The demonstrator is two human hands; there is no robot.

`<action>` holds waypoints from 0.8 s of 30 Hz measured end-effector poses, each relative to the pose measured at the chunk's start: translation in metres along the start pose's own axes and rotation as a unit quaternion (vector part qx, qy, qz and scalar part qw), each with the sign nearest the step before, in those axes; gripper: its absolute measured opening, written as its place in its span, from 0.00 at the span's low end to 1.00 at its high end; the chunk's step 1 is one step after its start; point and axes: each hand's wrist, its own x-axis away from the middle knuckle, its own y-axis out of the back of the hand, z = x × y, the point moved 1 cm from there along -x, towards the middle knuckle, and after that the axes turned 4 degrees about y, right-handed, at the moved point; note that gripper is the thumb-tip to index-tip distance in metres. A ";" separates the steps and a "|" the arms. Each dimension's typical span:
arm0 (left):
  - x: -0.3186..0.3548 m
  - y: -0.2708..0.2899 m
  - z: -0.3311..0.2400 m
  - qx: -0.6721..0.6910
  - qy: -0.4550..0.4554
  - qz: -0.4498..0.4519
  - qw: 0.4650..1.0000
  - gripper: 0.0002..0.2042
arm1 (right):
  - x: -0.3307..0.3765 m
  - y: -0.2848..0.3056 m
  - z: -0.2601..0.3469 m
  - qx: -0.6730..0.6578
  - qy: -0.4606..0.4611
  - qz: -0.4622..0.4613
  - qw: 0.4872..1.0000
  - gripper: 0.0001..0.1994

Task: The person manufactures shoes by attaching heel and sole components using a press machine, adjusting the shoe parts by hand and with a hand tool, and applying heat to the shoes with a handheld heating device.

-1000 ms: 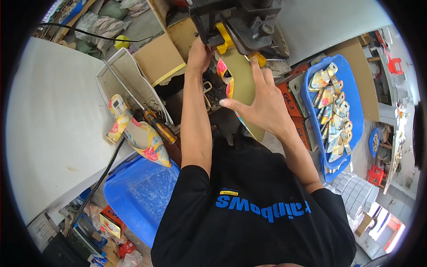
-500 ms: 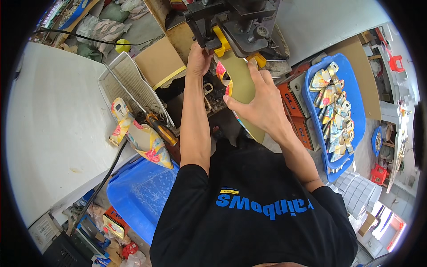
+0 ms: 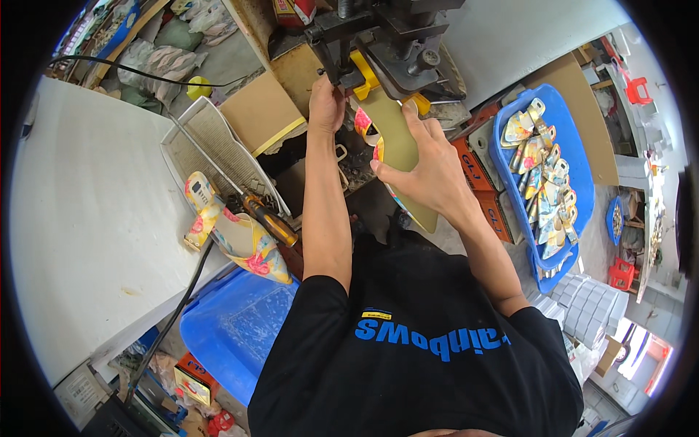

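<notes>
A floral shoe [image 3: 403, 156] is held sole up, its olive sole facing me and its heel end under the black machine [image 3: 397, 62] with yellow pads [image 3: 365, 76]. My right hand [image 3: 428, 166] grips it, thumb over the floral upper and fingers along the sole's right edge. Close by the machine's left pad, my left hand [image 3: 327, 107] is closed, its fingertips hidden behind the machine; what they hold does not show. On the left table's edge lies another floral shoe [image 3: 237, 233], beside a screwdriver [image 3: 268, 218] with an orange and black handle.
A blue basin [image 3: 586, 175] of floral shoes stands at right, by orange shoe boxes [image 3: 477, 175]. Left are a pale table [image 3: 95, 211], a white wire-mesh tray [image 3: 207, 142] and a cardboard sheet [image 3: 262, 113]. A blue bin [image 3: 226, 320] sits below the table, with a black cable [image 3: 175, 313] alongside.
The view has shifted slightly. Both hands stay in almost the same place at the machine, and the right hand keeps its grip on the shoe.
</notes>
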 end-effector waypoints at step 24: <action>0.073 -0.021 -0.008 -0.159 -0.098 -0.267 0.946 0.23 | 0.046 0.034 -0.043 -0.121 0.019 0.006 0.992 0.45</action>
